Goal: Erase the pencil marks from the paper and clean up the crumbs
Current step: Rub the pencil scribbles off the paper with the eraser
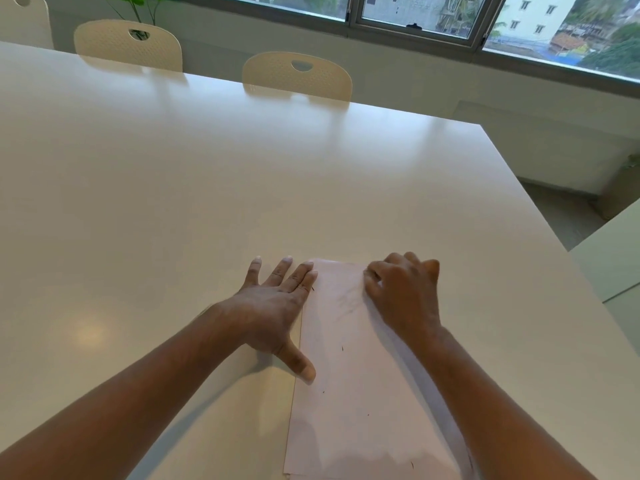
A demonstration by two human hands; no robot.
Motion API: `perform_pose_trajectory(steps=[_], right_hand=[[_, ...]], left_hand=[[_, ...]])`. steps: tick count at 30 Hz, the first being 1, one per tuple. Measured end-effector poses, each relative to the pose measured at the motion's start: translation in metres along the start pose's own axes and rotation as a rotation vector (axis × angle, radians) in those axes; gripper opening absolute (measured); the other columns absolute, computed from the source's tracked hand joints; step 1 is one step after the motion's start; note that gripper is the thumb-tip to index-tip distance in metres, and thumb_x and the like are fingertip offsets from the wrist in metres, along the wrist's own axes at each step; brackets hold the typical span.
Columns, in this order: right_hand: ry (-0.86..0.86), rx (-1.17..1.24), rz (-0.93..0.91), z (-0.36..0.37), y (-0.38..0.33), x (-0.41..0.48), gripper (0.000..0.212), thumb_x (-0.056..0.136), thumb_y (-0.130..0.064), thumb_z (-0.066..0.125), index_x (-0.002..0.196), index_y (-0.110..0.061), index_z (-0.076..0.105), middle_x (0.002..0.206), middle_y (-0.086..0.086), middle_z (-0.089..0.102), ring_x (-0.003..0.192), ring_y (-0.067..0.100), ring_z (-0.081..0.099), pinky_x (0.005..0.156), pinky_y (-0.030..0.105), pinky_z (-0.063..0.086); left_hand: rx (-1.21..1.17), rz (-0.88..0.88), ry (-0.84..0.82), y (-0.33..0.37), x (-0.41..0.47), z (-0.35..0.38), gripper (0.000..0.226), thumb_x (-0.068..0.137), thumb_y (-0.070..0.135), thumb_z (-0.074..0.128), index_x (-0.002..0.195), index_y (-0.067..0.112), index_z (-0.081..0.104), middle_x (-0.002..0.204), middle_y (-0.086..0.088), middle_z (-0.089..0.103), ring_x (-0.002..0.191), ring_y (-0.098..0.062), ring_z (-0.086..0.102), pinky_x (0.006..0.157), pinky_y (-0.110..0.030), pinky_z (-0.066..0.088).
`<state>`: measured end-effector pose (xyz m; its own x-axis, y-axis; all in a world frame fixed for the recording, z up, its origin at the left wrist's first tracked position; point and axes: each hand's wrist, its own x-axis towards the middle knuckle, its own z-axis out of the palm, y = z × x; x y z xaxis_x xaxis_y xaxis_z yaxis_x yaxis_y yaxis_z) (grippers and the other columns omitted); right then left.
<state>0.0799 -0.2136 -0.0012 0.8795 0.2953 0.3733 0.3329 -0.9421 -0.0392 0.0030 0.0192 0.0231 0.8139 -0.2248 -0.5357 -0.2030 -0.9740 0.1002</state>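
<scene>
A white sheet of paper lies lengthwise on the table in front of me, with faint grey smudges near its far end and a few small dark crumbs scattered on it. My left hand lies flat with fingers spread, pressing the paper's left edge, thumb on the sheet. My right hand is at the paper's far right corner with its fingers curled under. Whatever it may hold is hidden by the knuckles.
The large white table stretches ahead; its right edge runs diagonally close to my right arm. Cream chairs stand along the far side, below a window. A second surface sits at the right.
</scene>
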Motion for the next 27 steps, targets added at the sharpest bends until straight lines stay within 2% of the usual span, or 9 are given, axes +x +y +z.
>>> perform_pose_trajectory(steps=[5, 7, 10, 12, 16, 18, 22, 25, 27], right_hand=[[-0.011, 0.095, -0.222, 0.000, -0.050, -0.028, 0.019, 0.092, -0.028, 0.064, 0.074, -0.027, 0.070, 0.078, -0.008, 0.067, 0.079, 0.021, 0.060, 0.076, 0.043, 0.039], [0.013, 0.068, -0.194, 0.000, -0.040, -0.023, 0.022, 0.093, -0.032, 0.062, 0.073, -0.027, 0.070, 0.078, -0.008, 0.069, 0.079, 0.020, 0.061, 0.075, 0.041, 0.036], [0.026, 0.014, -0.024, 0.002, -0.008, -0.006, 0.026, 0.093, -0.035, 0.060, 0.070, -0.024, 0.069, 0.077, -0.005, 0.069, 0.079, 0.022, 0.062, 0.072, 0.038, 0.025], [0.027, 0.016, 0.031, 0.000, -0.001, -0.001, 0.028, 0.093, -0.034, 0.057, 0.068, -0.024, 0.067, 0.075, -0.004, 0.068, 0.078, 0.024, 0.062, 0.071, 0.038, 0.024], [-0.017, 0.135, -0.131, -0.001, -0.045, -0.020, 0.023, 0.092, -0.034, 0.059, 0.075, -0.026, 0.072, 0.081, -0.006, 0.070, 0.081, 0.022, 0.063, 0.077, 0.042, 0.040], [-0.020, 0.117, -0.230, -0.001, -0.051, -0.023, 0.023, 0.095, -0.035, 0.058, 0.080, -0.028, 0.073, 0.083, -0.008, 0.070, 0.082, 0.019, 0.062, 0.078, 0.042, 0.036], [0.009, 0.023, -0.046, 0.002, -0.019, 0.001, 0.030, 0.096, -0.037, 0.055, 0.073, -0.025, 0.070, 0.079, -0.006, 0.068, 0.081, 0.022, 0.061, 0.072, 0.038, 0.021], [0.002, 0.054, -0.006, -0.002, -0.019, 0.004, 0.029, 0.095, -0.034, 0.056, 0.071, -0.024, 0.069, 0.078, -0.004, 0.067, 0.080, 0.023, 0.060, 0.072, 0.038, 0.026], [-0.008, 0.125, -0.108, -0.008, -0.040, -0.009, 0.022, 0.092, -0.031, 0.060, 0.073, -0.025, 0.069, 0.079, -0.005, 0.068, 0.081, 0.023, 0.061, 0.075, 0.041, 0.033]], left_hand=[[0.000, 0.002, 0.001, 0.001, 0.001, -0.001, 0.167, 0.054, 0.099, 0.068, 0.158, 0.020, -0.036, 0.165, 0.005, -0.044, 0.148, -0.023, -0.047, 0.119, -0.067, -0.025], [0.001, 0.001, -0.006, 0.001, -0.001, -0.002, 0.167, 0.054, 0.099, 0.068, 0.158, 0.020, -0.035, 0.165, 0.006, -0.044, 0.147, -0.023, -0.047, 0.119, -0.067, -0.025], [-0.004, 0.003, -0.007, 0.001, 0.000, -0.001, 0.167, 0.054, 0.099, 0.068, 0.158, 0.020, -0.036, 0.165, 0.007, -0.044, 0.147, -0.022, -0.048, 0.118, -0.066, -0.027], [-0.009, 0.001, -0.004, 0.000, 0.000, 0.000, 0.167, 0.054, 0.099, 0.068, 0.158, 0.020, -0.036, 0.165, 0.007, -0.044, 0.147, -0.022, -0.048, 0.118, -0.067, -0.027], [-0.006, -0.001, -0.009, 0.002, 0.000, -0.001, 0.167, 0.054, 0.099, 0.069, 0.158, 0.020, -0.036, 0.165, 0.006, -0.045, 0.147, -0.023, -0.048, 0.119, -0.067, -0.026], [-0.002, -0.001, -0.005, 0.002, 0.000, -0.002, 0.167, 0.054, 0.099, 0.068, 0.158, 0.020, -0.036, 0.165, 0.006, -0.045, 0.147, -0.023, -0.048, 0.119, -0.067, -0.026], [-0.009, 0.002, -0.004, 0.001, -0.001, -0.001, 0.167, 0.054, 0.099, 0.068, 0.159, 0.020, -0.034, 0.166, 0.006, -0.043, 0.147, -0.022, -0.048, 0.118, -0.067, -0.027], [-0.012, 0.003, -0.001, 0.001, -0.002, -0.001, 0.166, 0.055, 0.098, 0.069, 0.159, 0.021, -0.035, 0.166, 0.007, -0.043, 0.147, -0.022, -0.048, 0.118, -0.066, -0.028], [-0.014, 0.003, 0.001, 0.001, -0.001, -0.001, 0.166, 0.055, 0.098, 0.069, 0.158, 0.021, -0.036, 0.165, 0.006, -0.043, 0.147, -0.022, -0.047, 0.118, -0.066, -0.028]])
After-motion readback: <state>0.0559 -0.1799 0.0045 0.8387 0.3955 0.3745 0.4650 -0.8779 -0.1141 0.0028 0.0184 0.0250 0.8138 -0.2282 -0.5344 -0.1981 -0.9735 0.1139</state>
